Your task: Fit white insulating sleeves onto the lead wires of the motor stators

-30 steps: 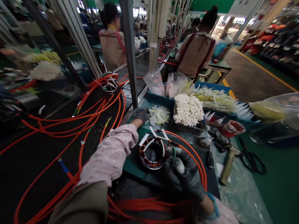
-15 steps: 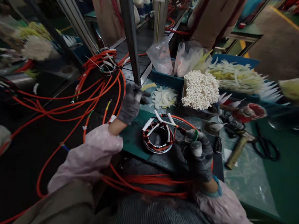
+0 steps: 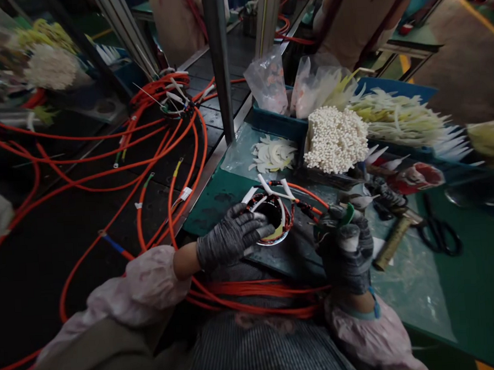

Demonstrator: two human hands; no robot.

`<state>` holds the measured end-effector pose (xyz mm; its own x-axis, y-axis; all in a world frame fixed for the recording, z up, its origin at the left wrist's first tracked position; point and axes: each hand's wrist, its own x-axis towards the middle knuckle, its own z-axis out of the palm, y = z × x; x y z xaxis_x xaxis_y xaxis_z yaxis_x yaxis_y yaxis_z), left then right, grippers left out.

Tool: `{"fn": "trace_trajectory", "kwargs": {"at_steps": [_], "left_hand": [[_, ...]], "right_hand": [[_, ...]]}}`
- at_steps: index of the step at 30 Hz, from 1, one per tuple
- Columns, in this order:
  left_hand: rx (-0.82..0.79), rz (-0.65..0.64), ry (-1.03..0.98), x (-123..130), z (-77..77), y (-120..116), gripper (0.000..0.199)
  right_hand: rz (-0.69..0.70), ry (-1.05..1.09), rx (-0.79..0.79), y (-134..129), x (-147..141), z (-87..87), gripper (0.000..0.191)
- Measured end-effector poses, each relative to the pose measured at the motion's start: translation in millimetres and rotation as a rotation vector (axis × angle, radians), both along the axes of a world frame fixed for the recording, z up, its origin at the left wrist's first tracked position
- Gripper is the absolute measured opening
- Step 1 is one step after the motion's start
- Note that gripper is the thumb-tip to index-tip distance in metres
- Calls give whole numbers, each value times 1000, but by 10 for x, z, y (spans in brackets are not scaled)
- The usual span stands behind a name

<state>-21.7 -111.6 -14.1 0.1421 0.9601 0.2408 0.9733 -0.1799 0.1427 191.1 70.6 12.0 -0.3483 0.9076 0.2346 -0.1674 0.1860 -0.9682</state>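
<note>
A wound motor stator, a metal ring with dark red windings and white sleeves, lies on the green work mat in front of me. My left hand, in a grey glove, reaches over its left rim. Its fingers close at the bore on a pale yellow strip, partly hidden behind the fingertips. Orange cable runs from the stator's top to my right hand, also gloved. That hand is closed around the cable's end, beside a green band; its grip is partly in shadow.
Curved pale strips lie on a plastic sheet behind the stator. A bundle of white sleeves stands beside blue bins. To the right are a hammer and black scissors. Orange cables cross the left side, near a metal post.
My left hand has come down and toward me from the loose strips to the stator, bringing the pale yellow strip into the bore. My right hand has shifted slightly right.
</note>
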Motion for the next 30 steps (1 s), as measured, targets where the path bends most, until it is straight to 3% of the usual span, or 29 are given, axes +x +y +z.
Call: {"fn": "trace_trajectory", "kwargs": {"at_steps": [4,7,9,12,17,25,30], "left_hand": [[112,31,-50,121,22,-28,35],[278,180,-16,265,-6,-75,40],[300,238,12,303,7,-89,38],[196,191,-25,247,113,-57,28],[-44,156,-229,146,336,48,35],[-122,222,-322,228,461,133,32],[-174,300,-234,278,575,156,32]], "right_hand": [[52,-48,109,-70,-6,77,31],[252,-130,233,-179,-74,154,21],[348,-179,289,-232,-124,158,22],[367,-181,333,-244,-165,109,24],[377,-144,332,-194,-147,56,24],[315,-128,362,-155,-196,125,17],[221,-125,366,-130,-169,134,19]]}}
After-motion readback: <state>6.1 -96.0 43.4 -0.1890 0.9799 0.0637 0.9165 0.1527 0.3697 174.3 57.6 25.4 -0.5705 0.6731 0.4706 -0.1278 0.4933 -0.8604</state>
